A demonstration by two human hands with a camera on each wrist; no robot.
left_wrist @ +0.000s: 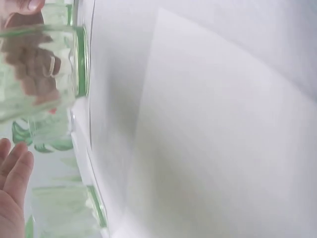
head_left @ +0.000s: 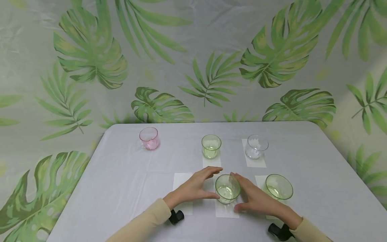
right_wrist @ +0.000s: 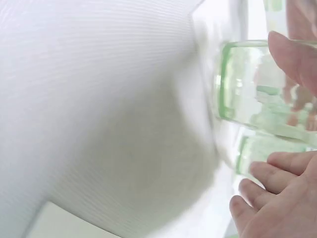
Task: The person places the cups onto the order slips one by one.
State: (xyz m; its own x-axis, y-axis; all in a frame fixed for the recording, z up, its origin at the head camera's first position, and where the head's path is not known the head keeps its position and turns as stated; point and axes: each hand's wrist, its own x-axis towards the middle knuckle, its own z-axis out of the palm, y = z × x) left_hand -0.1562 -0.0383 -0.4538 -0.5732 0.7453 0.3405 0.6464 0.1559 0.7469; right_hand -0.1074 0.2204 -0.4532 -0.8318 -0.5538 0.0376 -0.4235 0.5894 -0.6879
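A clear green-tinted glass (head_left: 227, 193) stands upright at the front middle, over a white paper strip (head_left: 226, 212). My left hand (head_left: 196, 185) is on its left side, thumb close to the glass and fingers stretched past its far side. From the right, my right hand (head_left: 257, 198) reaches alongside, fingertips near the rim and thumb toward the near side. In the left wrist view, the fingers (left_wrist: 15, 171) are extended and apart from the glass (left_wrist: 44, 74). The right wrist view shows straight fingers (right_wrist: 277, 183) below the glass (right_wrist: 242, 84), with the thumb overlapping it.
Another green glass (head_left: 278, 188) stands close to my right hand. Farther back are a green glass (head_left: 211, 148), a clear glass (head_left: 255, 148) and, at the left, a pink glass (head_left: 149, 138). A paper strip (head_left: 182, 179) lies beneath my left hand. The white-covered table (head_left: 121, 161) meets a leaf-patterned backdrop.
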